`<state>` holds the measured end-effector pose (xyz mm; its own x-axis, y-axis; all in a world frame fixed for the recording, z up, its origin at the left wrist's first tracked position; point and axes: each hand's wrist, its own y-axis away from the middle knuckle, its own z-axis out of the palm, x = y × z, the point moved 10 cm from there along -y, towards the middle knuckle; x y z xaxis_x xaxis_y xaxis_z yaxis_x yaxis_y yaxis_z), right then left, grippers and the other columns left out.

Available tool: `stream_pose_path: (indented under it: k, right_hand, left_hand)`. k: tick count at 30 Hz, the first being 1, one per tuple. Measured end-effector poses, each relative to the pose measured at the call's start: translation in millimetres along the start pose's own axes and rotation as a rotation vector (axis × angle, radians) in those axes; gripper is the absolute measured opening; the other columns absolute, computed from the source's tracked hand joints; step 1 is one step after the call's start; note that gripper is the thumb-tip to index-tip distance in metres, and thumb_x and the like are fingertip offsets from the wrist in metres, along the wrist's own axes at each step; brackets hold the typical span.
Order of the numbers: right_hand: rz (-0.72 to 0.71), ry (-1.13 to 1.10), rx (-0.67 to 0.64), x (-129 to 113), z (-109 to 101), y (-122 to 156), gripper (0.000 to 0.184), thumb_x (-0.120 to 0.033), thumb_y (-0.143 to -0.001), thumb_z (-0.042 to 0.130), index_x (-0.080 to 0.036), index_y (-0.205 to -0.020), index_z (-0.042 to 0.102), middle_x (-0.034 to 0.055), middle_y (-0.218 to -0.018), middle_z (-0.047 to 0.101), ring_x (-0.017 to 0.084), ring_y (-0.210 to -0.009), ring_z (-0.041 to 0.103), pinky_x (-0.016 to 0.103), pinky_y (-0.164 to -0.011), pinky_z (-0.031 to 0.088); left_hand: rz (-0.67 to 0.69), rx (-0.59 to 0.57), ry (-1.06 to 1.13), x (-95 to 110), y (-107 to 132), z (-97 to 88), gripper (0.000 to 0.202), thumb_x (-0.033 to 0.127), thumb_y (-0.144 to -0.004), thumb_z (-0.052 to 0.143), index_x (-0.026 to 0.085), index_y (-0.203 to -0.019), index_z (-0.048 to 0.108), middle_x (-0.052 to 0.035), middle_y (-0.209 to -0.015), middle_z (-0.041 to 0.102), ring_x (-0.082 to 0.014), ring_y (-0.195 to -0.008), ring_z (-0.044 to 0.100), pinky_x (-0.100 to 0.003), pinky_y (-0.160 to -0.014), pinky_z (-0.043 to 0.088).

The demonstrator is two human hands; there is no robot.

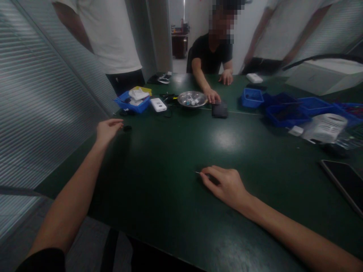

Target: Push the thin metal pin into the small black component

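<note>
My left hand (107,131) reaches to the table's far left side, its fingers pressed together. Right at its fingertips is a small black object (127,128); whether the fingers grip it or only touch it is unclear. Low over the middle of the table, my right hand (227,184) is closed in a pinch. A thin, shiny metal tip (197,172) sticks out to the left from its fingers. The rest of that slim tool is mostly hidden in the hand.
Across the green table (159,158), a seated person's hand (212,96) rests beside a metal dish (193,99) of small parts. A blue bin (138,105) and white power bank (158,105) stand left; blue trays (286,115) and a phone (344,183) right. Two people stand behind.
</note>
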<state>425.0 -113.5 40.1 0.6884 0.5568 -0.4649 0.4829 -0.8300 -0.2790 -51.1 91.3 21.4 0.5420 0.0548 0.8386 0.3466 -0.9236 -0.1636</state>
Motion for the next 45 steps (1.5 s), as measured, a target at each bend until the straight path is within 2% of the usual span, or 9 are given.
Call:
stream_pose_path:
  k: [6, 14, 18, 24, 29, 36, 45]
  right_hand:
    - [0.002, 0.013, 0.010, -1, -1, 0, 0.032, -0.036, -0.106, 0.047, -0.019, -0.100, 0.074, 0.0031, -0.083, 0.073, 0.012, -0.062, 0.063, 0.025, -0.058, 0.044]
    - [-0.002, 0.024, 0.019, -1, -2, -1, 0.033, -0.035, -0.105, 0.046, -0.020, -0.099, 0.074, 0.0035, -0.081, 0.074, 0.012, -0.060, 0.063, 0.024, -0.058, 0.044]
    - [-0.003, 0.030, 0.016, 0, -2, 0, 0.032, -0.036, -0.106, 0.047, -0.019, -0.100, 0.074, 0.0039, -0.084, 0.074, 0.012, -0.060, 0.063, 0.024, -0.058, 0.044]
    - [-0.006, 0.027, 0.008, 1, -1, 0, 0.031, -0.036, -0.105, 0.047, -0.019, -0.101, 0.074, 0.0037, -0.084, 0.074, 0.013, -0.062, 0.065, 0.024, -0.058, 0.045]
    - [0.003, 0.014, 0.013, 0, -2, -1, 0.031, -0.035, -0.105, 0.048, -0.020, -0.100, 0.074, 0.0031, -0.083, 0.074, 0.012, -0.062, 0.065, 0.024, -0.059, 0.045]
    - [-0.007, 0.014, 0.022, -2, -1, 0, 0.030, -0.034, -0.105, 0.048, -0.018, -0.100, 0.074, 0.0035, -0.082, 0.073, 0.012, -0.061, 0.063, 0.024, -0.058, 0.044]
    - [0.014, 0.008, 0.012, 0, 0, 0, 0.029, -0.035, -0.105, 0.049, -0.019, -0.101, 0.073, 0.0028, -0.084, 0.073, 0.013, -0.063, 0.064, 0.025, -0.060, 0.044]
  left_hand:
    - [-0.042, -0.002, 0.054, -4, 1, 0.2, 0.041, 0.022, -0.085, 0.074, 0.007, -0.122, 0.073, -0.0097, -0.108, 0.075, -0.0145, -0.087, 0.064, -0.027, -0.085, 0.053]
    - [-0.055, 0.039, 0.058, -1, 4, -0.7, 0.042, 0.023, -0.081, 0.079, 0.009, -0.120, 0.074, -0.0072, -0.099, 0.075, -0.0153, -0.082, 0.064, -0.030, -0.081, 0.052]
    - [-0.053, 0.045, 0.021, -7, 2, -0.1, 0.043, 0.023, -0.075, 0.082, 0.012, -0.117, 0.076, -0.0085, -0.102, 0.075, -0.0179, -0.084, 0.065, -0.032, -0.081, 0.051]
    - [-0.066, 0.041, -0.023, -13, 5, 6.9, 0.045, 0.034, -0.070, 0.083, 0.020, -0.112, 0.079, -0.0074, -0.098, 0.076, -0.0232, -0.085, 0.068, -0.034, -0.079, 0.053]
    - [-0.091, 0.021, -0.051, -17, 7, 13.3, 0.047, 0.040, -0.067, 0.083, 0.022, -0.110, 0.079, -0.0082, -0.098, 0.076, -0.0253, -0.086, 0.070, -0.036, -0.080, 0.055]
    - [-0.114, -0.021, -0.003, -19, 6, 14.7, 0.042, 0.034, -0.068, 0.084, 0.021, -0.107, 0.079, -0.0078, -0.096, 0.077, -0.0260, -0.089, 0.070, -0.038, -0.084, 0.055]
    - [-0.043, -0.038, -0.065, -15, 4, 13.2, 0.037, 0.034, -0.070, 0.084, 0.021, -0.104, 0.080, -0.0080, -0.102, 0.078, -0.0255, -0.097, 0.071, -0.037, -0.090, 0.055]
